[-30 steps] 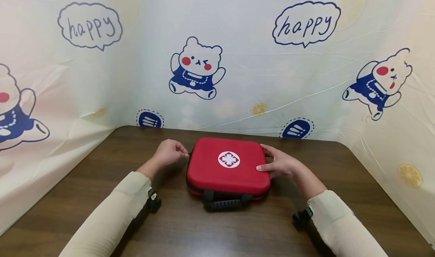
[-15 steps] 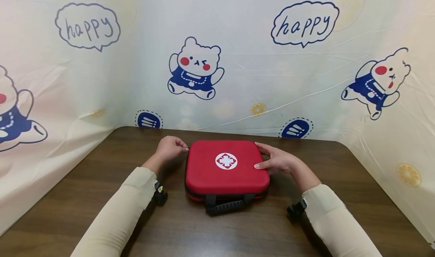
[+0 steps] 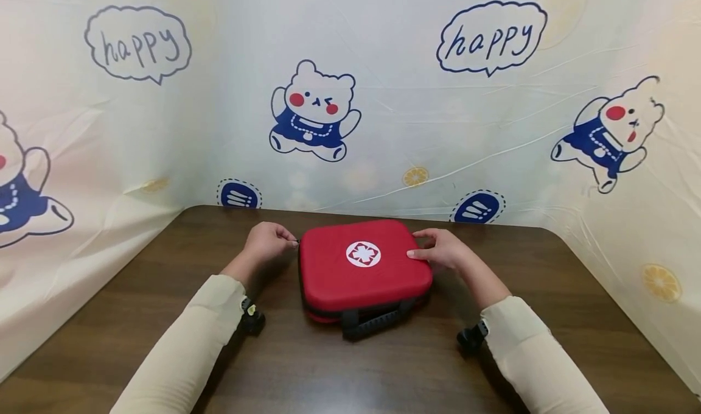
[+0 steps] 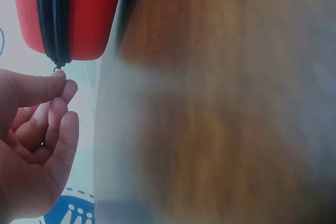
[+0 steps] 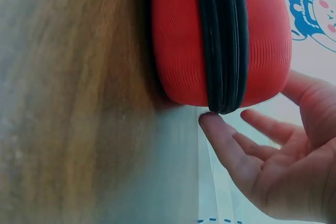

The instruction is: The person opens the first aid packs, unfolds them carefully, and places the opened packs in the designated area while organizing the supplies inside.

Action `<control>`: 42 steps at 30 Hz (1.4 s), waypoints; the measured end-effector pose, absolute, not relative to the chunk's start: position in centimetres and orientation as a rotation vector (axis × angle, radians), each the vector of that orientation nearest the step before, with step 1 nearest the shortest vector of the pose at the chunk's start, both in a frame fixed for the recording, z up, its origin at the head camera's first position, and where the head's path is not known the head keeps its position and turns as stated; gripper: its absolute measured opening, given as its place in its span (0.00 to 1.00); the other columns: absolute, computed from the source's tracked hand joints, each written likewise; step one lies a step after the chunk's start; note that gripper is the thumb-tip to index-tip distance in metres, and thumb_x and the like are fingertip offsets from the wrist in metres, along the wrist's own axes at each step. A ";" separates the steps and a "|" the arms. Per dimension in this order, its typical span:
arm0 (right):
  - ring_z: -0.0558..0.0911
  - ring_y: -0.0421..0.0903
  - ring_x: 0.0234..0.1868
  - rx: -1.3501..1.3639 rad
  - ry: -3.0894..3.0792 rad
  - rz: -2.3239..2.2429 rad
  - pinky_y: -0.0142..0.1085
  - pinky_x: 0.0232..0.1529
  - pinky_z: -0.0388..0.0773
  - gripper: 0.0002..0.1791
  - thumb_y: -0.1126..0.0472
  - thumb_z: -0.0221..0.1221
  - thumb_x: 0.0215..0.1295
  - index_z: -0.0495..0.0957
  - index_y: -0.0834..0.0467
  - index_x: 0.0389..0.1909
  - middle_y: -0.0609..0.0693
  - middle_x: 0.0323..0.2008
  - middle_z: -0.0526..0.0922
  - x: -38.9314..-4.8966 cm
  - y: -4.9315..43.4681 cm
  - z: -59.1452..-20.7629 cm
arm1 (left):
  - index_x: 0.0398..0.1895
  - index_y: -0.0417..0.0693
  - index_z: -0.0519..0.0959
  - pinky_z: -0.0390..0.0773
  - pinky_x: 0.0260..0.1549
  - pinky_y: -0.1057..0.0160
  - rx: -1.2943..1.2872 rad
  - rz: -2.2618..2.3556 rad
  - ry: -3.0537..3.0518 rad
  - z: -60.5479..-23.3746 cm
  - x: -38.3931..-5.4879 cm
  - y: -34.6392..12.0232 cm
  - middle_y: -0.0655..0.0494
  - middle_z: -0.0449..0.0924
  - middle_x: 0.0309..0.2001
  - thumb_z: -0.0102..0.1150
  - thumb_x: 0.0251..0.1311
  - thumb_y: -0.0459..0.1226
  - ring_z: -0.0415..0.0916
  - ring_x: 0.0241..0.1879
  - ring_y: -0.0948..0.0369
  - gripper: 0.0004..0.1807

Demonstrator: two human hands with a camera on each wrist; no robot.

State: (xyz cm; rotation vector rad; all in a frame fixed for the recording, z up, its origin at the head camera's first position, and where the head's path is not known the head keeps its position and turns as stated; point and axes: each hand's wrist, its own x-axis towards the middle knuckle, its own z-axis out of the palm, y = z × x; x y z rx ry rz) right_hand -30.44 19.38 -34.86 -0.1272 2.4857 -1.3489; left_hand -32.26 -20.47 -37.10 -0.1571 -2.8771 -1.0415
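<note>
A red first-aid case [image 3: 328,274] with a white cross emblem lies flat on the table, its lid down. Its black handle [image 3: 378,322] faces the near side. My left hand [image 3: 267,242] pinches a small zipper pull [image 4: 58,68] between thumb and forefinger at the case's far left corner; the other fingers curl loosely. On the opposite side my right hand [image 3: 442,248] holds the case, thumb on top of the lid and fingers at the far right corner. In the right wrist view the double black zipper band [image 5: 223,40] runs round the red side, close to the fingertips.
The brown wooden table [image 3: 306,371] reaches back to a printed curtain [image 3: 383,128] with bears and "happy" bubbles. Small black wrist cameras [image 3: 253,319] hang below both sleeves.
The case has turned counterclockwise, its right side swinging farther back and its handle angling to the right. My right hand has moved back with it; the left keeps its pinch on the zipper pull.
</note>
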 end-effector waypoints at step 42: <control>0.80 0.45 0.41 0.044 2.553 -1.778 0.42 0.50 0.80 0.27 0.62 0.64 0.63 0.70 0.74 0.58 0.66 0.50 0.77 -26.4 19.0 -36.2 | 0.27 0.40 0.84 0.75 0.26 0.59 -0.479 -1.351 -3.023 -36.5 -25.8 -22.0 0.54 0.78 0.20 0.69 0.53 0.30 0.72 0.21 0.58 0.03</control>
